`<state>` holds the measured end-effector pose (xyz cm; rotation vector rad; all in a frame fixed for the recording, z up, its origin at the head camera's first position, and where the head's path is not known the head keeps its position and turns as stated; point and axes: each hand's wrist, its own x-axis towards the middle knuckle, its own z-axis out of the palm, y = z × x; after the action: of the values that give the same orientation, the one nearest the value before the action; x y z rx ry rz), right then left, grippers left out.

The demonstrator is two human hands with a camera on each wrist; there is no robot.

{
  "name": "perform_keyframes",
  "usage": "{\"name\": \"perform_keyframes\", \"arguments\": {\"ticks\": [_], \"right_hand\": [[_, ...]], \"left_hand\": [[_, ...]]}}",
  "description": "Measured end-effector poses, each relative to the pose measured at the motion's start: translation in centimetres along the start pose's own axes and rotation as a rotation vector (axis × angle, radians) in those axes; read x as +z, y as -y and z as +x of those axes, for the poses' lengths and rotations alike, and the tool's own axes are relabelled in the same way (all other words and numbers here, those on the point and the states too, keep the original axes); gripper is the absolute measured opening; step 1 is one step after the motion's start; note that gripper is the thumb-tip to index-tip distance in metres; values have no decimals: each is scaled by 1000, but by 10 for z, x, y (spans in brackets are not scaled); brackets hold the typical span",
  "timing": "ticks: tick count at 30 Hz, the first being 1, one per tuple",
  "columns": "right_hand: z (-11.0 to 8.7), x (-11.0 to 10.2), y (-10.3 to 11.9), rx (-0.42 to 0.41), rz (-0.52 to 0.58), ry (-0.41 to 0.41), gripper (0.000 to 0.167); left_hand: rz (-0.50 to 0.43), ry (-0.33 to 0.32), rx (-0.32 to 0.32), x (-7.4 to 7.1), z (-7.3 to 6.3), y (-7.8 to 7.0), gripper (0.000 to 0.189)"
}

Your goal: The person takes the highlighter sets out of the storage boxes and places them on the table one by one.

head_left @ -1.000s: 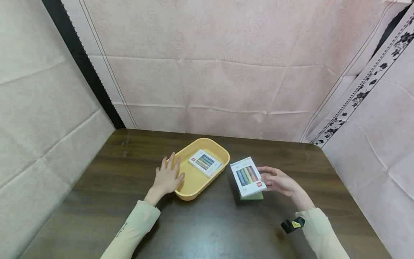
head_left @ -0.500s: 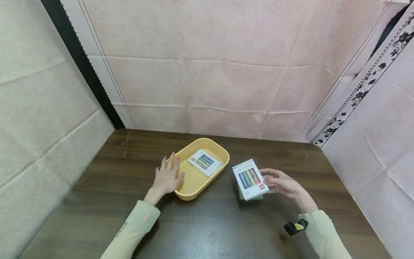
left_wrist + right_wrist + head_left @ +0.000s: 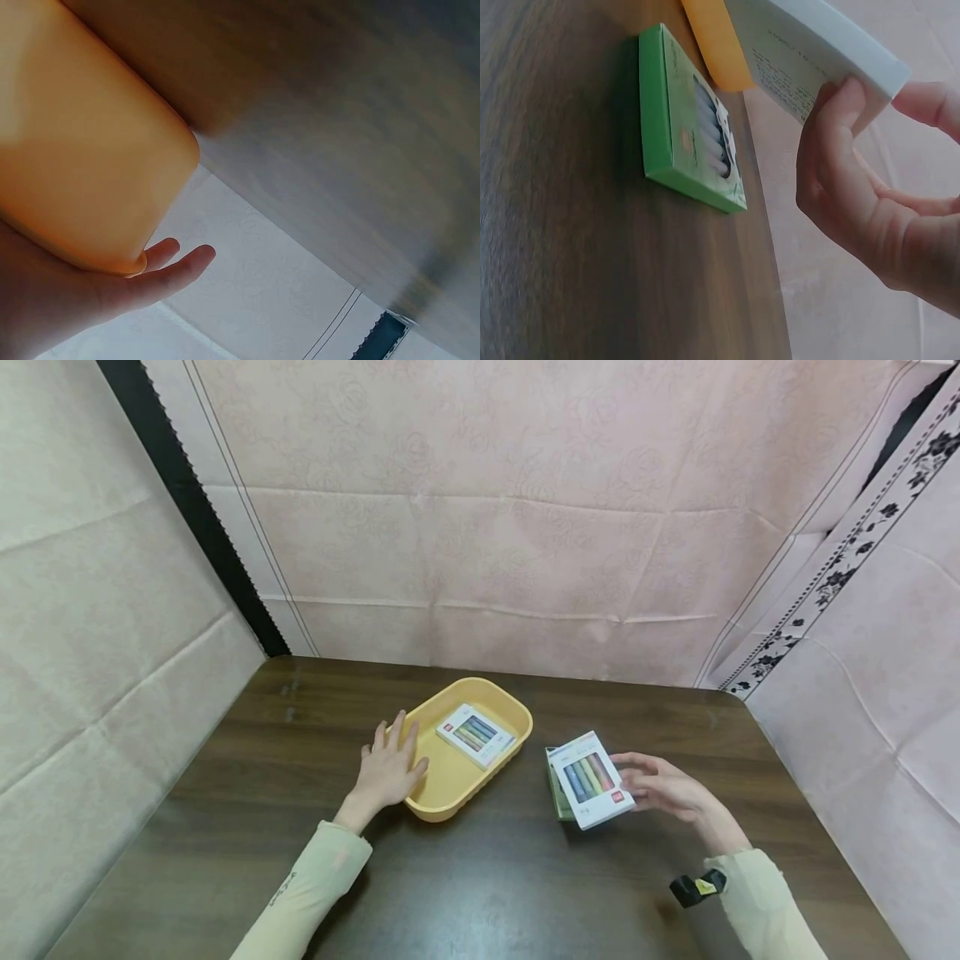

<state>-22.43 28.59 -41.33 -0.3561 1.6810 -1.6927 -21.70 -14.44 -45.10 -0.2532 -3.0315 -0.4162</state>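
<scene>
My right hand [image 3: 667,789] pinches a white box of coloured sticks [image 3: 591,779] by its right edge, thumb against the back printed with small text. The box is tilted, held above the table. Under it lies a green box with a window [image 3: 686,135], flat on the wood and largely covered in the head view; pale sticks show through its window. My left hand [image 3: 386,768] rests with spread fingers on the left rim of a yellow plastic basket [image 3: 438,789]. Inside that basket lies another white box of coloured sticks [image 3: 476,735].
The dark wooden table [image 3: 465,893] ends at a back edge behind the basket. Pale patterned cloth [image 3: 487,552] hangs along the back and both sides. A black strap device [image 3: 697,887] sits on the right wrist.
The right hand has drawn the white box rightward and slightly toward me, uncovering more of the green box's left side. The left hand and basket stay put.
</scene>
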Motion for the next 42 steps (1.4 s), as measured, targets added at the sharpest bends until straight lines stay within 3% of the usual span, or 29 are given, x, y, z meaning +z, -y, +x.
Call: {"name": "perform_keyframes", "arguments": {"ticks": [16, 24, 33, 42], "right_hand": [[-12, -14, -5, 6, -22, 0, 40], [-18, -19, -7, 22, -68, -48, 44], [-20, -24, -10, 13, -21, -32, 42], [-26, -28, -10, 31, -61, -92, 46]], "left_hand": [[-5, -10, 9, 0, -1, 0, 63], [10, -15, 14, 1, 0, 1, 63], [9, 2, -10, 0, 1, -1, 63], [6, -2, -11, 1, 1, 0, 62]]}}
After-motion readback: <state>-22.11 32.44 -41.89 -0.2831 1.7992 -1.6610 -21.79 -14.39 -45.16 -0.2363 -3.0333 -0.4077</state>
